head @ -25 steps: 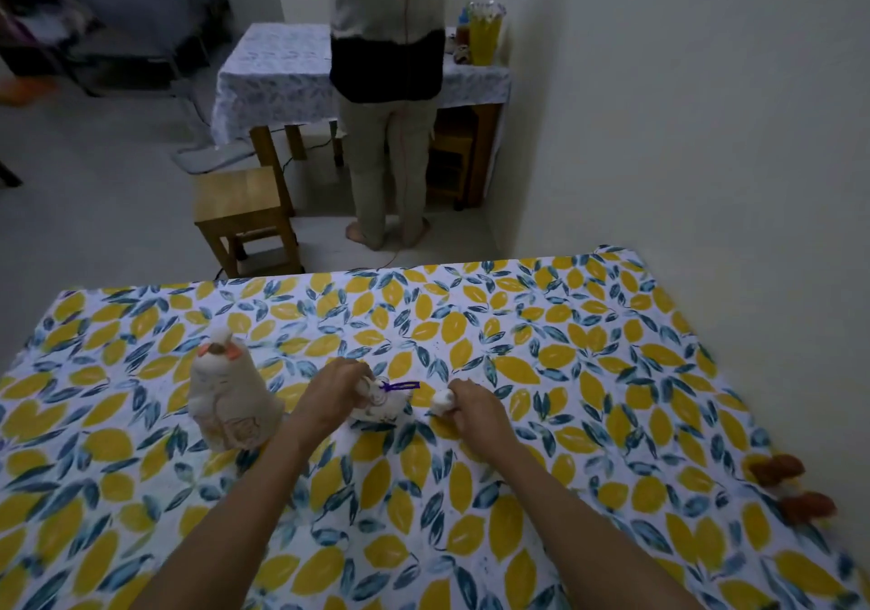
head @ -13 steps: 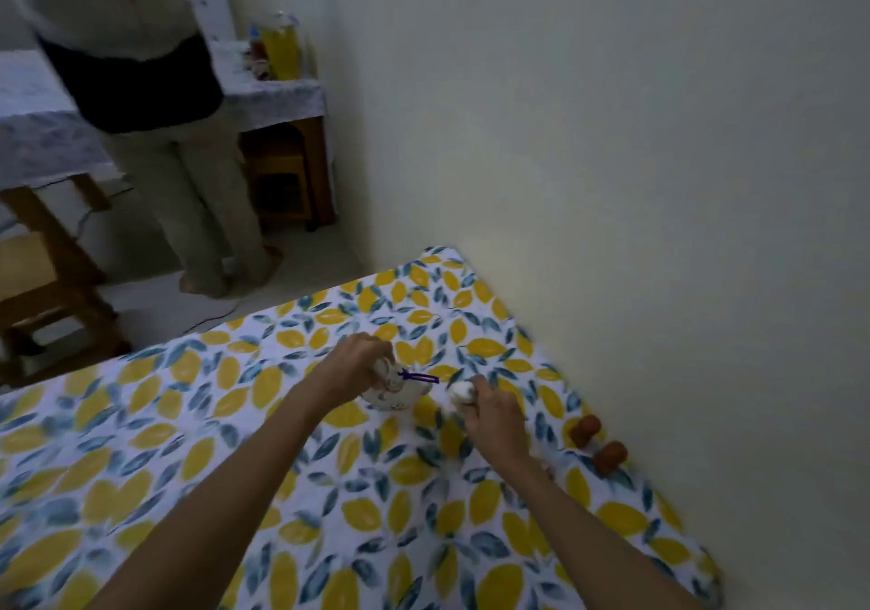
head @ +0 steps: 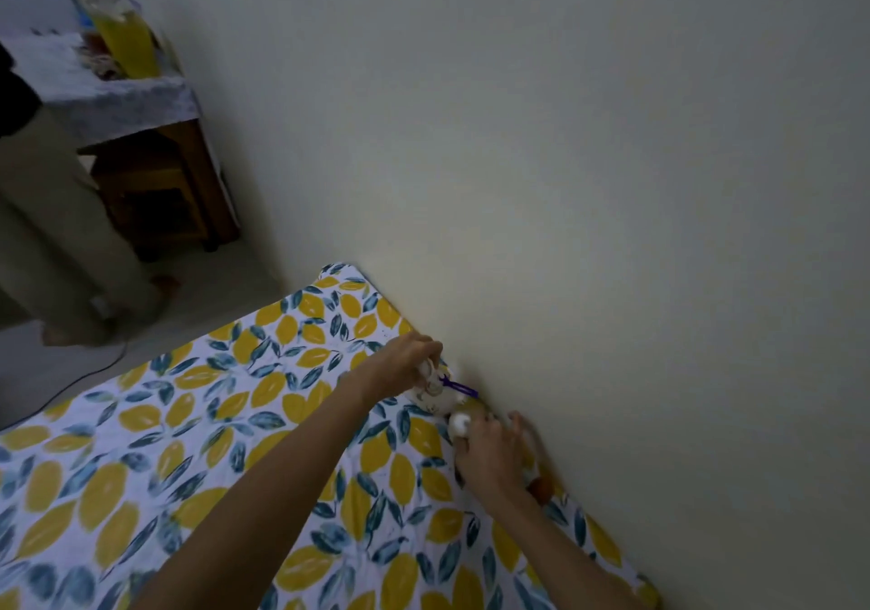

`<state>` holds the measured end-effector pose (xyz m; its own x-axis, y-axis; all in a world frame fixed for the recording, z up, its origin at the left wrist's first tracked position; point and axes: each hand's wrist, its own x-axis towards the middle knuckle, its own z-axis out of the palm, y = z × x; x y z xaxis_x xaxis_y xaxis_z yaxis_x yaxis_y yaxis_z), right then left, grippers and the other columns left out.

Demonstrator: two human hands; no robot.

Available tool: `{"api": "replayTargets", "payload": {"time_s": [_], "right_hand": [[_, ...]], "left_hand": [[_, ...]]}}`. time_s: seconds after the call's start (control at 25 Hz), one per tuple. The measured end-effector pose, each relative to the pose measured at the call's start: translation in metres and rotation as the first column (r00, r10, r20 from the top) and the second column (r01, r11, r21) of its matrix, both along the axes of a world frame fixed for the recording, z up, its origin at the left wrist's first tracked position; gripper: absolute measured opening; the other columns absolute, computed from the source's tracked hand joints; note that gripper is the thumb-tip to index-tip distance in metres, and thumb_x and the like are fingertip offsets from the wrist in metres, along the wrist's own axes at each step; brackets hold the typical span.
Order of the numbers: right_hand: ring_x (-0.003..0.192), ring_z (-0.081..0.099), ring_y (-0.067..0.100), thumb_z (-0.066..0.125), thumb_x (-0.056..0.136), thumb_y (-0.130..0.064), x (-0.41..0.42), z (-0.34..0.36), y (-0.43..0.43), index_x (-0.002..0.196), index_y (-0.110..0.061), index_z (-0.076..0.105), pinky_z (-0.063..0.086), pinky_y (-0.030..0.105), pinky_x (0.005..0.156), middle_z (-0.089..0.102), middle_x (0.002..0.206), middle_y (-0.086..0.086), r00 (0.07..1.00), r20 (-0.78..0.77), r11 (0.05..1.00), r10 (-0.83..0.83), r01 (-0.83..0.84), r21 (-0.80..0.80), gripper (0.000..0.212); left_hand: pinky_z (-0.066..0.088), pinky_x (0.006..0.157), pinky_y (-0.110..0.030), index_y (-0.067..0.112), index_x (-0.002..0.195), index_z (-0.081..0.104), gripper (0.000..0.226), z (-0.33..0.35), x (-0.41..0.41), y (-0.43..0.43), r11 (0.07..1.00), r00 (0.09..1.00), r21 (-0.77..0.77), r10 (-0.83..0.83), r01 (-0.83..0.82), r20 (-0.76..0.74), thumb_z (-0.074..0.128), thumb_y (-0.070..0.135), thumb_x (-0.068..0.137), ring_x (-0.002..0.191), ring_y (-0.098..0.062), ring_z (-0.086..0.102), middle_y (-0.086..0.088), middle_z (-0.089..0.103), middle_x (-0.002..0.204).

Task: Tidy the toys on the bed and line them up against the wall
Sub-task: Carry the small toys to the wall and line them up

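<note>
My left hand (head: 407,364) grips a small white plush toy (head: 435,397) with a purple loop, held low over the bed right at the wall (head: 565,185). My right hand (head: 489,454) holds a small white round toy (head: 459,425) between thumb and fingers, just below the plush and close to the wall. A small orange-brown toy (head: 541,488) lies on the bed against the wall, partly hidden behind my right wrist. The bed (head: 188,444) has a white cover with yellow lemons and blue leaves.
A person's legs (head: 61,251) stand on the floor at the left, beside a cloth-covered wooden table (head: 122,101) carrying a yellow container (head: 124,39). A dark cable (head: 84,374) runs across the floor near the bed's far edge.
Both hands have carried the two white toys to the right, from the middle of the bed up to the wall. My view has swung right; the large plush has left the frame.
</note>
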<state>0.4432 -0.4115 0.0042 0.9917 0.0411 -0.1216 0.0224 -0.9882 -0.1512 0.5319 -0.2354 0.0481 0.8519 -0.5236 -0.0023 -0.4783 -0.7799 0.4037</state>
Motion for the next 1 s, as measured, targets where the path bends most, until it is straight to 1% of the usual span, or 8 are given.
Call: {"api": "replayTargets", "payload": {"time_s": [0.24, 0.36, 0.52, 0.6, 0.68, 0.8, 0.88, 1.0], "right_hand": [[0.096, 0.065, 0.026, 0.054, 0.093, -0.030, 0.001, -0.009, -0.005, 0.128, -0.011, 0.050, 0.032, 0.046, 0.113, 0.071, 0.103, 0.007, 1.000, 0.001, 0.999, 0.025, -0.025, 0.039, 0.040], [0.062, 0.067, 0.025, 0.076, 0.075, -0.030, -0.005, -0.018, -0.006, 0.108, -0.008, 0.064, 0.055, 0.045, 0.084, 0.072, 0.070, 0.006, 0.994, 0.086, 0.997, 0.072, -0.067, -0.049, 0.041], [0.051, 0.064, 0.022, 0.085, 0.062, -0.034, -0.006, -0.018, -0.008, 0.099, -0.006, 0.070, 0.058, 0.041, 0.068, 0.069, 0.060, 0.007, 0.980, 0.150, 0.986, 0.132, -0.115, -0.120, 0.049], [0.058, 0.067, 0.024, 0.086, 0.062, -0.034, -0.006, -0.017, -0.008, 0.104, -0.002, 0.068, 0.058, 0.040, 0.069, 0.073, 0.068, 0.010, 0.974, 0.161, 0.981, 0.161, -0.139, -0.139, 0.055], [0.076, 0.071, 0.027, 0.082, 0.067, -0.034, -0.007, -0.016, -0.006, 0.110, 0.000, 0.065, 0.059, 0.039, 0.073, 0.075, 0.088, 0.015, 0.963, 0.187, 0.976, 0.192, -0.168, -0.136, 0.057], [0.106, 0.068, 0.032, 0.049, 0.088, -0.041, -0.011, -0.005, 0.003, 0.122, 0.004, 0.059, 0.057, 0.045, 0.087, 0.068, 0.118, 0.022, 0.949, 0.214, 0.968, 0.232, -0.204, -0.144, 0.057], [0.120, 0.060, 0.035, 0.025, 0.094, -0.041, -0.013, 0.005, 0.013, 0.131, 0.006, 0.050, 0.049, 0.049, 0.098, 0.060, 0.131, 0.025, 0.948, 0.213, 0.970, 0.237, -0.217, -0.112, 0.064], [0.131, 0.048, 0.038, 0.028, 0.092, -0.036, -0.017, 0.019, 0.043, 0.138, 0.006, 0.039, 0.022, 0.049, 0.117, 0.046, 0.143, 0.026, 0.911, 0.262, 0.948, 0.317, -0.305, -0.088, 0.064]], "left_hand": [[0.048, 0.087, -0.041, -0.004, 0.103, 0.062, 0.031, -0.012, 0.006, 0.005, 1.000, 1.000, 0.013, 0.018, -0.018, -0.024, 0.056, -0.016, 0.075, 0.101, -0.035, 0.060, -0.023, 0.067, 0.104], [0.020, 0.118, -0.054, 0.000, 0.101, 0.059, 0.039, -0.018, 0.001, 0.005, 0.996, 0.999, 0.087, 0.036, -0.036, 0.004, 0.049, -0.022, 0.071, 0.114, -0.033, 0.055, -0.020, 0.064, 0.107], [0.008, 0.121, -0.054, 0.003, 0.115, 0.053, 0.056, -0.023, -0.013, -0.003, 0.965, 0.984, 0.257, -0.006, -0.041, 0.180, 0.051, -0.024, 0.066, 0.132, -0.036, 0.041, -0.020, 0.053, 0.130], [0.002, 0.123, -0.049, 0.005, 0.137, 0.040, 0.067, -0.027, -0.020, -0.003, 0.941, 0.971, 0.329, -0.004, -0.076, 0.238, 0.054, -0.016, 0.075, 0.147, -0.035, 0.020, -0.019, 0.032, 0.153], [0.006, 0.123, -0.049, 0.006, 0.147, 0.027, 0.075, -0.038, -0.027, -0.001, 0.919, 0.926, 0.350, 0.039, -0.181, 0.375, 0.055, -0.007, 0.078, 0.150, -0.034, 0.010, -0.015, 0.019, 0.160], [0.003, 0.121, -0.045, 0.007, 0.149, 0.021, 0.072, -0.054, -0.053, 0.005, 0.926, 0.879, 0.169, 0.247, -0.338, 0.409, 0.056, 0.010, 0.087, 0.149, -0.026, -0.004, -0.014, 0.020, 0.158], [-0.005, 0.118, -0.040, 0.010, 0.151, 0.007, 0.069, -0.059, -0.076, 0.015, 0.896, 0.853, 0.104, 0.368, -0.432, 0.369, 0.045, 0.021, 0.094, 0.147, -0.020, -0.021, -0.012, 0.015, 0.159], [-0.003, 0.118, -0.038, 0.010, 0.149, -0.004, 0.060, -0.057, -0.124, 0.047, 0.803, 0.779, 0.094, 0.531, -0.588, 0.334, 0.020, 0.034, 0.099, 0.148, -0.018, -0.024, -0.009, -0.003, 0.162]]}}
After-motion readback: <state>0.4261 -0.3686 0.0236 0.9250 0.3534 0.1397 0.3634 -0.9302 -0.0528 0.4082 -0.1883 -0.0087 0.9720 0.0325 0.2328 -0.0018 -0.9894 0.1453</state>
